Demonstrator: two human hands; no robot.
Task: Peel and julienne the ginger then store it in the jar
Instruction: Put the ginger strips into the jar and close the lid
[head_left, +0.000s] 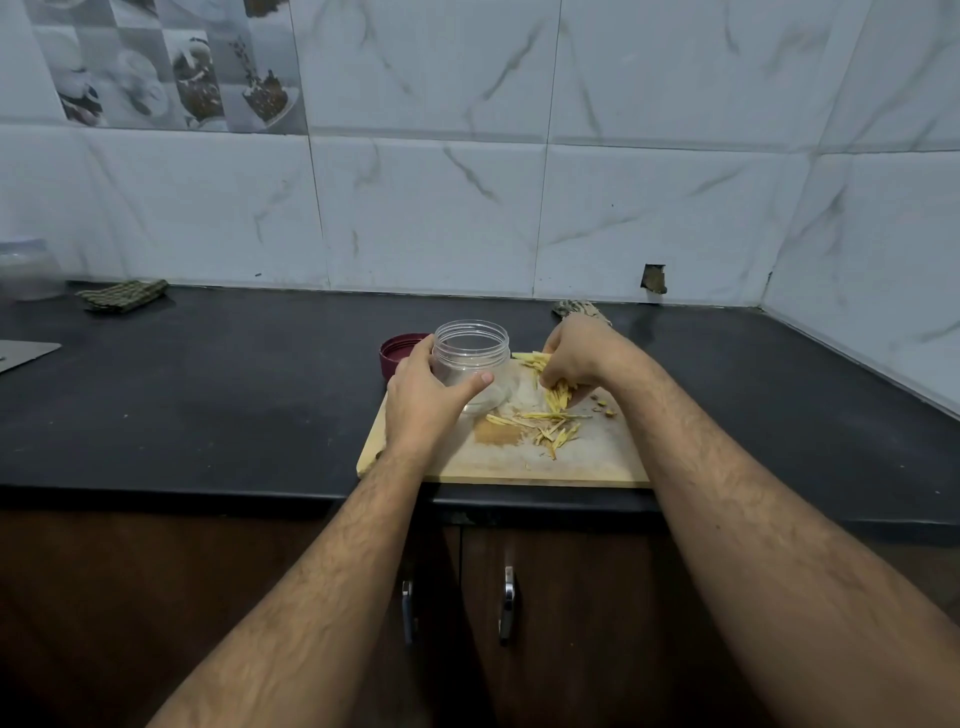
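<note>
Left hand (423, 402) grips the open jar (471, 364) on the board (587, 457); right hand (574, 353) pinches a bunch of ginger strips (558, 397) beside it.

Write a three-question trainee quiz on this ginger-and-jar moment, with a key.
1. True or false: the jar has its lid on.
2. Which hand gathers the ginger strips?
3. The maroon lid lies: A) on the cutting board B) on the counter behind the left hand C) in the jar.

Key: 1 false, it stands open; 2 the right hand; 3 B.
</note>
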